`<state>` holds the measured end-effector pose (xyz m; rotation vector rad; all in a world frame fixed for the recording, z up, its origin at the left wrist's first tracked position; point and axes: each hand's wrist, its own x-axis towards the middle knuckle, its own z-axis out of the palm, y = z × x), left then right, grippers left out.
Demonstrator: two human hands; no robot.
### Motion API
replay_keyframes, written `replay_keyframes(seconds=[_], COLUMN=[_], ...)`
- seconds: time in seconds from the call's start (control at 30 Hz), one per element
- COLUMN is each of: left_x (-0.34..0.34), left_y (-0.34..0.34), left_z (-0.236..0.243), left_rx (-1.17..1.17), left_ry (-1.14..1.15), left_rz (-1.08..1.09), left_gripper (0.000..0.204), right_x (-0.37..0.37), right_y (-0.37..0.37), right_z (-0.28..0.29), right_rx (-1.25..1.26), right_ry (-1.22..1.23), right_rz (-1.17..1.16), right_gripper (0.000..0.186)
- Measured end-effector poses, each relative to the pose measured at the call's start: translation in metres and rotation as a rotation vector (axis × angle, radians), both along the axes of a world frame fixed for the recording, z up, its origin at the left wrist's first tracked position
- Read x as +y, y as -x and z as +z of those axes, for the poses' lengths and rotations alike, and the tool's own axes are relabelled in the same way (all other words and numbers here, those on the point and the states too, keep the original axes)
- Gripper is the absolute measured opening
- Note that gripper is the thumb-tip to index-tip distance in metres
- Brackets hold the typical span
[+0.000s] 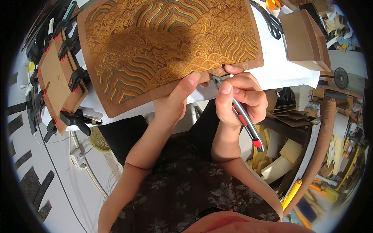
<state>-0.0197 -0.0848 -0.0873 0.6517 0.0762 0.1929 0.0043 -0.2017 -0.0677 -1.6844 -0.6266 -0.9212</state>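
A brown panel [176,87] faced with gold, wave-patterned brocade [155,46] lies tilted over the near edge of the white-covered table. My left hand [176,95] grips its near edge, thumb on top and the other fingers hidden beneath. In my right hand [243,97] is a silver utility knife [241,114] with red parts, held like a pen. The knife's tip meets the panel's near edge, just right of my left thumb. A fingertip of the right hand also touches that edge.
At the left, several black spring clamps [79,77] grip a brown board box [58,72]. A cardboard box [305,37] and black-handled scissors [272,23] sit at the table's right. Board offcuts and a brown roll [320,143] stand at lower right.
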Motion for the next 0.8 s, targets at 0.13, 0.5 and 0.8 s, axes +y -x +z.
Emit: replay_keyframes(seconds=[0.13,0.5,0.8], left_x=[0.001,-0.001,0.000], left_y=[0.000,0.000,0.000], left_z=[-0.004,-0.002,-0.023], left_rx=[0.001,0.035,0.044], left_ry=[-0.037,0.024,-0.025], left_rz=[0.003,0.024,-0.039], left_gripper=[0.018,0.034,0.031], right_x=[0.002,0.001,0.001], right_y=[-0.001,-0.001,-0.001], right_z=[0.003,0.000,0.001], right_rx=[0.003,0.009,0.003], right_ry=[0.021,-0.028,-0.032], right_rz=[-0.017,-0.010,0.014], right_gripper=[0.028,0.028,0.029])
